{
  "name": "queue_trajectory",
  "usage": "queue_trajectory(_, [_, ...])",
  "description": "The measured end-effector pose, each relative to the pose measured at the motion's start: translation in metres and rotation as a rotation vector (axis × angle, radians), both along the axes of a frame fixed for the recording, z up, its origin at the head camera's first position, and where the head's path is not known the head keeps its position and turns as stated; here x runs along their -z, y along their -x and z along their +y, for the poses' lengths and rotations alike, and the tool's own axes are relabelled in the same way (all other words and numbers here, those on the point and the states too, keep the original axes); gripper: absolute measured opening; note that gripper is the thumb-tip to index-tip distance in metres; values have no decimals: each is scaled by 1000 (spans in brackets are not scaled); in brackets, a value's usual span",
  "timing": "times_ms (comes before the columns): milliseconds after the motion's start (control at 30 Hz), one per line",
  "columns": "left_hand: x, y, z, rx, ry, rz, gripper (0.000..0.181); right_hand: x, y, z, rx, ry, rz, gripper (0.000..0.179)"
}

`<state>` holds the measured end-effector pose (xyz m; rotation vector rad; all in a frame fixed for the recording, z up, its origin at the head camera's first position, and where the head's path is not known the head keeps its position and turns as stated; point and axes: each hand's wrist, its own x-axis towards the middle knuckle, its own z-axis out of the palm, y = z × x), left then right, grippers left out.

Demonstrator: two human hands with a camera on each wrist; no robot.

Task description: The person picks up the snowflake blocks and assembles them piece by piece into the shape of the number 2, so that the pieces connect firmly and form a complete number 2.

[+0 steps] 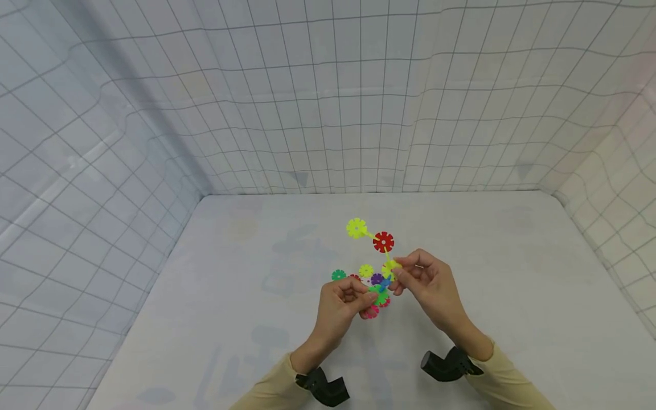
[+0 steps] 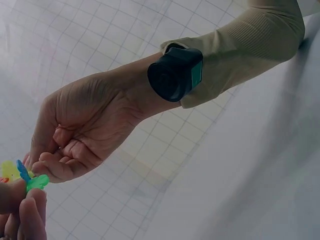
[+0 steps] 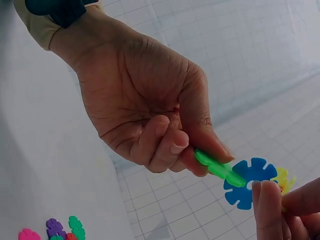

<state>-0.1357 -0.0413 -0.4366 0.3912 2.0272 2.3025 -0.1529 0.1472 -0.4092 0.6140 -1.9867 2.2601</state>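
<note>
My left hand (image 1: 340,304) pinches a green snowflake disc (image 3: 215,167) between thumb and fingers. Edge to edge with it, a blue snowflake disc (image 3: 241,172) meets the green one at its slots. On the other side my right hand (image 1: 430,287) grips the linked chain by a yellow snowflake disc (image 1: 389,267), its fingertips also close against the blue disc. From there the chain runs away from me through a red disc (image 1: 383,242) to another yellow disc (image 1: 356,228) at its far end. The right fingers partly cover the yellow disc.
Loose snowflake discs lie on the white table (image 1: 230,296) under and beyond the hands: a green one (image 1: 338,275), a yellow one (image 1: 366,270), a purple one (image 1: 377,279) and a pink one (image 1: 371,312). White grid-lined sheeting (image 1: 359,114) rises behind the table and on both sides.
</note>
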Motion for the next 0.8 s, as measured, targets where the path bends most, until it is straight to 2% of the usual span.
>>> queue_trajectory(167, [-1, 2, 0, 44, -20, 22, 14, -1, 2, 3, 6, -16, 11, 13])
queue_trajectory(433, [0, 4, -2, 148, 20, 8, 14, -1, 4, 7, 19, -83, -81, 18])
queue_trajectory(633, [1, 5, -5, 162, 48, -25, 15, -1, 7, 9, 5, -115, -122, 21])
queue_trajectory(800, [1, 6, -5, 135, 41, -51, 16, -1, 8, 10, -3, -137, -118, 22])
